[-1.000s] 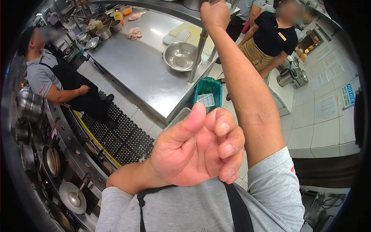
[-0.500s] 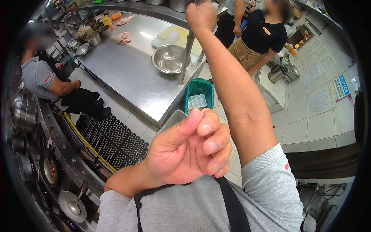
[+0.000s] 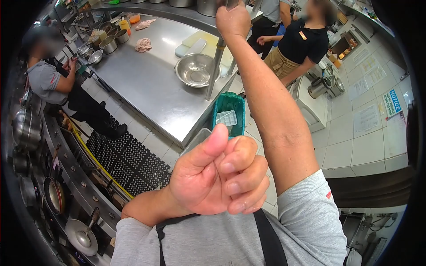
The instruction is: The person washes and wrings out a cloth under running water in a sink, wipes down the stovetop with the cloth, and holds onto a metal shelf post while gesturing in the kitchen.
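Observation:
My left hand [image 3: 219,177] is raised palm-up before my chest, its fingers curled into a loose fist with nothing visible inside. My right hand [image 3: 233,21] reaches far forward at the edge of the overhead shelf [image 3: 177,10], its fingers closed round something dark that I cannot make out. Below it, a metal post [image 3: 215,68] stands at the steel table [image 3: 146,80]. A steel bowl [image 3: 195,70] rests on the table behind the post, by pale cutting boards [image 3: 191,46]. Raw meat [image 3: 143,44] lies farther left.
A green-lined bin [image 3: 237,104] holding a clear plastic tray [image 3: 227,118] stands beside the table. On the left are a person in an apron [image 3: 51,80], a stove edge [image 3: 84,181], a pan [image 3: 54,195] and a ladle [image 3: 92,221]. People stand at the right, one in black [image 3: 304,46].
My left fingers have curled further inward. My right hand stays at the shelf edge while the view has shifted. The person on the left has raised their hands.

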{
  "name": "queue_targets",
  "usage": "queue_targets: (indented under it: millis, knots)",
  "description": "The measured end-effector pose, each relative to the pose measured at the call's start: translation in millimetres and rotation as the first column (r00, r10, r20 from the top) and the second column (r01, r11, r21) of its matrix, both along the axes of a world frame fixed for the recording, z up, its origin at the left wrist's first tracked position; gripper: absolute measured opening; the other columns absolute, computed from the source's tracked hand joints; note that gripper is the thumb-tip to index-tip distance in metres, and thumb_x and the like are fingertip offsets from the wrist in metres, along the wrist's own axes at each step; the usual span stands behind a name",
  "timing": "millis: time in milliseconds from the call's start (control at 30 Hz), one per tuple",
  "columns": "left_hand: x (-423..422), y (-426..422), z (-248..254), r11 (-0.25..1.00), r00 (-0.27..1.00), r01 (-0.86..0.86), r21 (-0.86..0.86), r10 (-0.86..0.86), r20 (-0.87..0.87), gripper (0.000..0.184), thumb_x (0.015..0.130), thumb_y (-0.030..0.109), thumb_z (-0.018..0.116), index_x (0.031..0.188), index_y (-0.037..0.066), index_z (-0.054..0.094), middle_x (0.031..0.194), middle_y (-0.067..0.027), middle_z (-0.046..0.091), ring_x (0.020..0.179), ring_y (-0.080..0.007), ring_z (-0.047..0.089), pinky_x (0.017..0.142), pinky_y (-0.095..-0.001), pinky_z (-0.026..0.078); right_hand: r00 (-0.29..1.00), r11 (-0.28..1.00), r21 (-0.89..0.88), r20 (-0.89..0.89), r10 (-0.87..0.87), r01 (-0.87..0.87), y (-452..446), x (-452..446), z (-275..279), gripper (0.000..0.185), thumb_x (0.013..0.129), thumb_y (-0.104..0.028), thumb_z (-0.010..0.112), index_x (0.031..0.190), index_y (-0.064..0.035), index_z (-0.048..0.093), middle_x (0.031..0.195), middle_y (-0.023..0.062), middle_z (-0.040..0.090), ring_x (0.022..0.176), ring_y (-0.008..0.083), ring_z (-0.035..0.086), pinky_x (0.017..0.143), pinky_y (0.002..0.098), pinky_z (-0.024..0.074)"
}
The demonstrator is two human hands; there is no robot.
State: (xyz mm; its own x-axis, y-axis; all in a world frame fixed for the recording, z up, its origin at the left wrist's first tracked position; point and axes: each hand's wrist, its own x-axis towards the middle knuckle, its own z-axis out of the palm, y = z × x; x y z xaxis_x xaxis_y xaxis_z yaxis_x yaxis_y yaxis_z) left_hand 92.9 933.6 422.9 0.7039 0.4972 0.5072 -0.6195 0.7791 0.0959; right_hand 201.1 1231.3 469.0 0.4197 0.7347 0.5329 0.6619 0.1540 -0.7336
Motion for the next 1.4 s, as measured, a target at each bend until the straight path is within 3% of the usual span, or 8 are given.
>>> queue_targets:
  millis: [100, 167, 300, 367, 567, 1000, 1067, 1400]
  knots:
    - [-1.1, -1.4, 0.1, 1.000, 0.999, 0.031, 0.006, -0.031, 0.021, 0.052, 0.111, 0.056, 0.015, 0.088, 0.018, 0.042, 0.080, 0.0019, 0.050, 0.074, -0.0163, 0.056, 0.077, -0.0348, 0.046, 0.993, 0.997, -0.050, -0.111, 0.046, -0.052, -0.1, 1.0, 1.0, 0.037, 0.084, -0.025, 0.057, 0.104, 0.0028, 0.070, 0.098, 0.0306, 0.072, 0.093, 0.0482, 0.070, 0.085, 0.0535, 0.0540]
    - [-1.9, -1.8, 1.4, 0.998, 0.997, 0.060, 0.005, -0.060, 0.041, 0.053, 0.111, 0.058, 0.015, 0.087, 0.018, 0.041, 0.080, 0.0014, 0.050, 0.073, -0.0162, 0.056, 0.076, -0.0344, 0.046, 0.999, 1.000, 0.020, 0.043, -0.016, 0.015, 7.0, 2.2, -4.2, 0.038, 0.084, -0.025, 0.057, 0.106, 0.0029, 0.069, 0.098, 0.0300, 0.072, 0.094, 0.0482, 0.070, 0.085, 0.0535, 0.0539]
    - [-0.4, -2.3, -0.2, 0.997, 0.995, 0.079, -0.004, -0.078, 0.066, 0.053, 0.111, 0.058, 0.015, 0.087, 0.018, 0.041, 0.080, 0.0011, 0.051, 0.072, -0.0159, 0.056, 0.076, -0.0343, 0.046, 1.000, 0.999, -0.044, 0.022, 0.000, 0.000, 7.8, 2.5, -5.8, 0.040, 0.084, -0.025, 0.057, 0.110, 0.0033, 0.068, 0.101, 0.0295, 0.072, 0.095, 0.0483, 0.069, 0.085, 0.0533, 0.0539]
    - [-0.2, -3.2, 0.8, 0.997, 0.997, 0.068, -0.030, -0.067, 0.038, 0.050, 0.111, 0.055, 0.018, 0.090, 0.018, 0.043, 0.082, 0.0010, 0.051, 0.073, -0.0156, 0.056, 0.076, -0.0344, 0.046, 1.000, 0.998, 0.067, 0.023, 0.006, -0.008, 7.8, 0.6, -7.0, 0.041, 0.085, -0.026, 0.057, 0.114, 0.0015, 0.067, 0.104, 0.0293, 0.072, 0.097, 0.0481, 0.069, 0.088, 0.0531, 0.0535]
    - [4.3, -1.5, -4.5, 0.997, 0.999, 0.050, -0.059, -0.050, 0.006, 0.041, 0.113, 0.049, 0.023, 0.100, 0.019, 0.048, 0.090, 0.0007, 0.051, 0.074, -0.0160, 0.058, 0.077, -0.0352, 0.047, 0.999, 1.000, -0.020, -0.044, 0.021, -0.022, -5.7, -1.2, 0.7, 0.040, 0.087, -0.027, 0.056, 0.115, -0.0010, 0.068, 0.106, 0.0298, 0.072, 0.102, 0.0481, 0.069, 0.094, 0.0541, 0.0515]
    - [7.4, -0.2, -8.6, 0.992, 0.998, 0.068, -0.105, -0.069, 0.001, 0.035, 0.114, 0.042, 0.025, 0.103, 0.018, 0.048, 0.096, -0.0005, 0.051, 0.078, -0.0157, 0.059, 0.081, -0.0365, 0.048, 1.000, 1.000, -0.022, 0.002, 0.012, -0.012, -6.1, 0.2, 1.5, 0.039, 0.086, -0.025, 0.056, 0.115, -0.0020, 0.068, 0.107, 0.0285, 0.072, 0.103, 0.0474, 0.069, 0.093, 0.0530, 0.0528]
    - [7.9, 0.1, -7.6, 0.993, 0.998, 0.062, -0.104, -0.061, 0.011, 0.034, 0.115, 0.040, 0.025, 0.103, 0.017, 0.047, 0.096, -0.0005, 0.050, 0.078, -0.0153, 0.059, 0.081, -0.0368, 0.048, 0.996, 0.997, -0.056, -0.076, 0.047, -0.051, -10.6, -0.1, 4.9, 0.039, 0.086, -0.025, 0.057, 0.117, -0.0027, 0.067, 0.108, 0.0271, 0.073, 0.102, 0.0456, 0.070, 0.091, 0.0520, 0.0537]
    - [7.1, -1.2, -7.8, 0.988, 0.997, 0.074, -0.138, -0.073, 0.013, 0.033, 0.114, 0.041, 0.026, 0.102, 0.018, 0.046, 0.094, 0.0012, 0.047, 0.073, -0.0134, 0.055, 0.080, -0.0358, 0.048, 0.990, 0.995, -0.037, -0.112, 0.090, -0.095, -8.2, 0.5, 3.0, 0.037, 0.087, -0.024, 0.057, 0.116, -0.0030, 0.067, 0.106, 0.0256, 0.073, 0.101, 0.0443, 0.070, 0.089, 0.0515, 0.0537]
